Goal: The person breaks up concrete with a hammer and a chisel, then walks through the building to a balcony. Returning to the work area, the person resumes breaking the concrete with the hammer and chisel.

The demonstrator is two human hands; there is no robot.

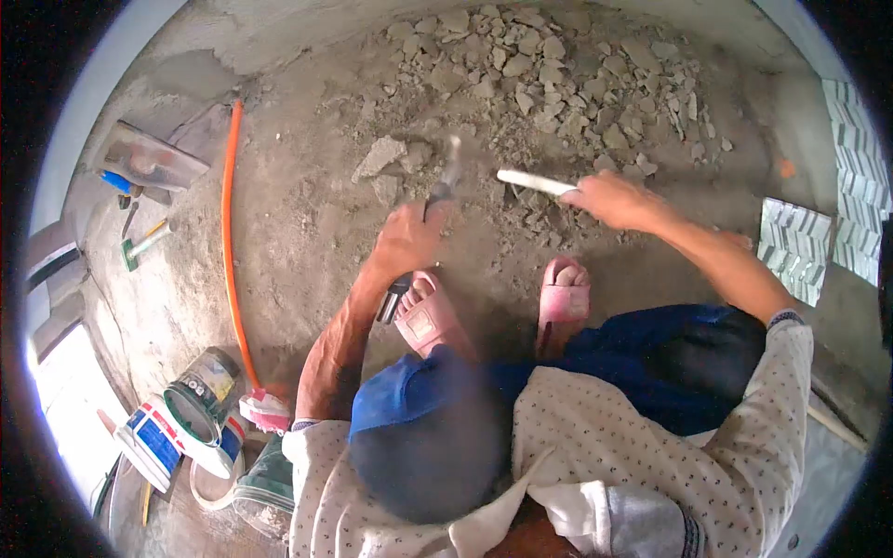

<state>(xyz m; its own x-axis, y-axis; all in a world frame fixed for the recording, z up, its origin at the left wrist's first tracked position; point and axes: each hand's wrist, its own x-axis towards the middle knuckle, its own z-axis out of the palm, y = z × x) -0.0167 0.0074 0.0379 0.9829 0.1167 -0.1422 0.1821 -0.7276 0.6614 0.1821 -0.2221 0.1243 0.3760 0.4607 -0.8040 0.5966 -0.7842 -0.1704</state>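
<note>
My left hand (406,239) grips a hammer (445,181) by its dark handle, with the blurred head raised over the broken concrete floor (307,232). Out to the right, my right hand (616,200) holds a pale chisel (532,181) whose tip points left at the cracked patch between the two hands. Loose chunks of concrete (558,84) lie heaped just beyond. A flat broken slab (379,156) rests left of the hammer head. My feet in pink slippers (563,299) are planted just below the hands.
An orange hose (228,232) runs down the floor at left. Paint cans (200,400) lie at lower left. A plastering float (153,160) and a small mallet (141,246) sit at the left wall. Stacked grey tiles (793,246) stand at right.
</note>
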